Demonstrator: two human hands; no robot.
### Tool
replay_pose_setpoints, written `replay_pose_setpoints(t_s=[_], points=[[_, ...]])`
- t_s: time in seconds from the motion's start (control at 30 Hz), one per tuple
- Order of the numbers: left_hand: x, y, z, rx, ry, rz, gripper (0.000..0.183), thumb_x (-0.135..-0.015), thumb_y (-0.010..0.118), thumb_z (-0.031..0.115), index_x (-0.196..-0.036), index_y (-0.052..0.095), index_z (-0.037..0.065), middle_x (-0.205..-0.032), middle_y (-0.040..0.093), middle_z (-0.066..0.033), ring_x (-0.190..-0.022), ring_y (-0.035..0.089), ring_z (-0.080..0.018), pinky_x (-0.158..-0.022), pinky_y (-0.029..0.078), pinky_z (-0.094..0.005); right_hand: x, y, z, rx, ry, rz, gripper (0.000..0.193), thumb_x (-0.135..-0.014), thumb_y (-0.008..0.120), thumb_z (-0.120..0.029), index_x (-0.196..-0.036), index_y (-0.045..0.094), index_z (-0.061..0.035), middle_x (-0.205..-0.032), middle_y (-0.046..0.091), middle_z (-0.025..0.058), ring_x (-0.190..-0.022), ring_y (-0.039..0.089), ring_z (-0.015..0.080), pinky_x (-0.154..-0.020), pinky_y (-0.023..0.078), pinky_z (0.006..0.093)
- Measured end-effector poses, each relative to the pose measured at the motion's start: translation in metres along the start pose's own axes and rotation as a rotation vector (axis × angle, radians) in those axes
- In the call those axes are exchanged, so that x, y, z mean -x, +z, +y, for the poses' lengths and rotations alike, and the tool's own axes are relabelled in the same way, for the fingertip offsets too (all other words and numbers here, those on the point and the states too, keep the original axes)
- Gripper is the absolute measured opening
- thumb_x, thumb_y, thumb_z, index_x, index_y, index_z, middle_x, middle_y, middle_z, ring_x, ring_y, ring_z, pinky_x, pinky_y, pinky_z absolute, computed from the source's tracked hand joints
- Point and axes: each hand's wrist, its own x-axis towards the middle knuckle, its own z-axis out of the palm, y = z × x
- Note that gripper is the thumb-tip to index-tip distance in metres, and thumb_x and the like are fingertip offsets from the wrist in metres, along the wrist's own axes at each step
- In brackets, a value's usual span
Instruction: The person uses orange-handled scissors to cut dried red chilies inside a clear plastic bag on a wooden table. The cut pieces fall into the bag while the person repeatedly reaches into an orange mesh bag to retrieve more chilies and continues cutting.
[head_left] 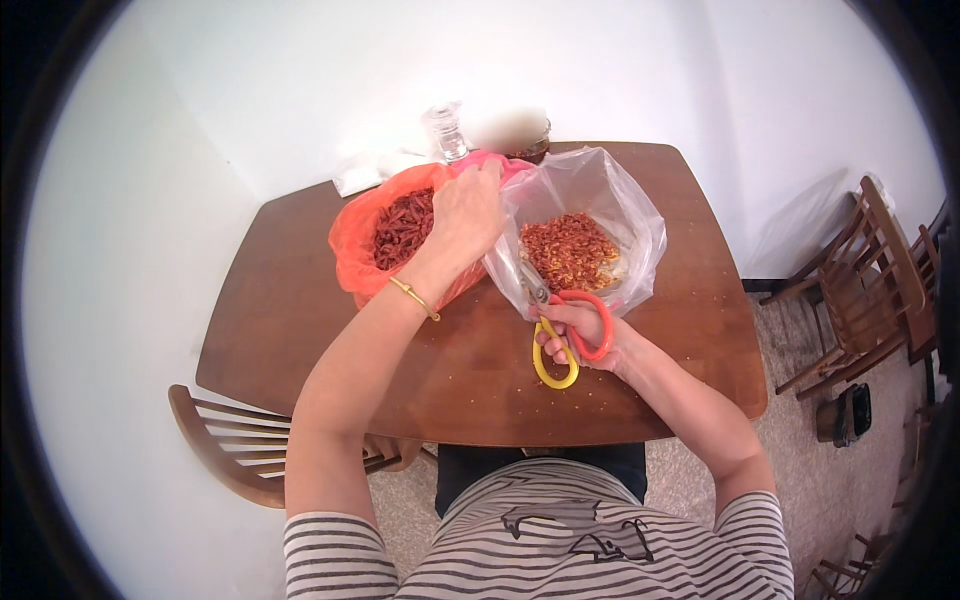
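Head view: the left hand [474, 208] curls at the red bag's [352, 245] right rim, grip hidden; the right hand [577, 326] grips scissors [542, 294] at the clear bag's [638, 212] near rim. Snipping appears under way; the next move likely calls for feeding chillies [402, 230] to the scissors. One pair of scissors; at least two bags; chillies (red bag) and pieces [570, 248] (clear bag) uncountable.

A dining area, home or eatery unclear; wooden table [450, 390]; slatted chairs [860, 300]; white walls [560, 60]
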Motion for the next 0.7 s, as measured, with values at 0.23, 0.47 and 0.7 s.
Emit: replay_pose_setpoints(t_s=[0.23,0.47,0.7], points=[[-0.003,-0.002,-0.018,0.047,-0.108,-0.07,0.032,-0.087,0.056,0.017,-0.114,0.06,0.001,-0.097,0.069,-0.0187,-0.095,0.065,-0.0349,-0.085,0.051,-0.0452,0.012,0.006,-0.006,0.041,-0.028,0.021,0.026,-0.094,0.063,-0.023,-0.103,0.064,0.002,-0.077,0.056,0.0106,-0.057,0.054,0.0148,-0.046,0.044,0.0245],[-0.015,-0.031,-0.105,-0.036,-0.314,-0.055,0.026,-0.087,0.053,0.017,-0.106,0.068,0.008,-0.102,0.069,-0.0188,-0.099,0.065,-0.0341,-0.086,0.051,-0.0453,0.044,0.01,-0.032,-0.006,-0.097,0.001,0.037,-0.097,0.057,-0.024,-0.124,0.05,0.0013,-0.081,0.058,0.0111,-0.057,0.051,0.0132,-0.05,0.043,0.0259],[0.001,-0.002,-0.169,-0.127,-0.435,-0.261,0.02,-0.078,0.059,0.01,-0.09,0.075,0.012,-0.1,0.07,-0.0173,-0.097,0.067,-0.033,-0.085,0.052,-0.044,0.051,-0.011,-0.049,0.03,-0.261,0.094,0.042,-0.097,0.056,-0.024,-0.129,0.047,0.001,-0.08,0.056,0.0093,-0.059,0.051,0.0134,-0.05,0.042,0.0261]])
